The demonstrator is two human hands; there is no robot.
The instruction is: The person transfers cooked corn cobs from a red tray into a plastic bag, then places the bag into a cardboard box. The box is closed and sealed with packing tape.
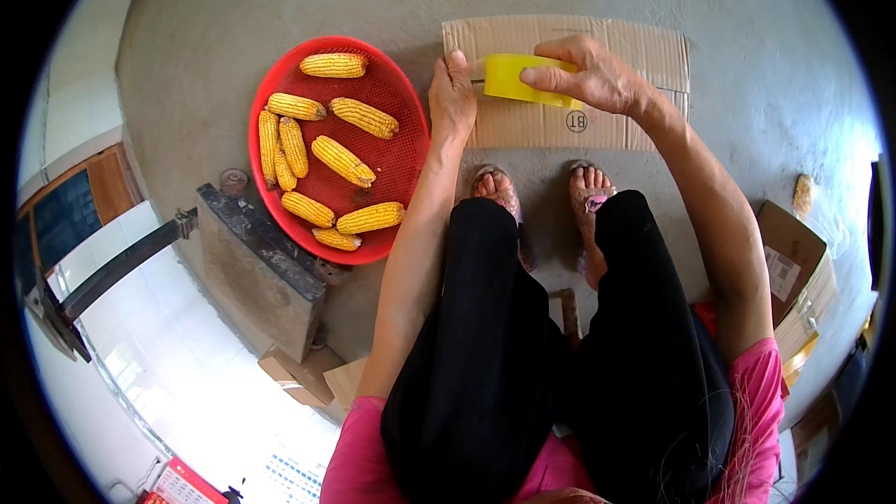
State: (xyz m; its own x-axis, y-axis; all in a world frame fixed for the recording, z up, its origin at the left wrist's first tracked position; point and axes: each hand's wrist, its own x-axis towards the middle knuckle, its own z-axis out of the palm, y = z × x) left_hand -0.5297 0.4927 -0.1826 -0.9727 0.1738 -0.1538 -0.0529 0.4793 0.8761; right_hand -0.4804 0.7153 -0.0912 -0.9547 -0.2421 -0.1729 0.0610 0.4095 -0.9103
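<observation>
Flat on the floor before my feet lies a cardboard box [532, 129] with a dark slit along its middle. My right hand [588, 77] grips a wide roll of yellow adhesive tape [507, 77] above the cardboard, thumb on the near side. A short strip seems to run from the roll to my left hand [453, 94], which is at the box's left edge with the thumb up; whether its fingers pinch the strip or the cardboard, I cannot tell. Left of the box, a red mesh basket [262, 175] holds several yellow corn cobs [343, 161].
A platform scale [259, 266] stands lower left, close to the basket. Small cardboard pieces [301, 374] lie behind it. At the right is an opened cardboard box [791, 259] with a label, near a clear plastic bag [829, 220]. My sandalled feet stand just below the flat box.
</observation>
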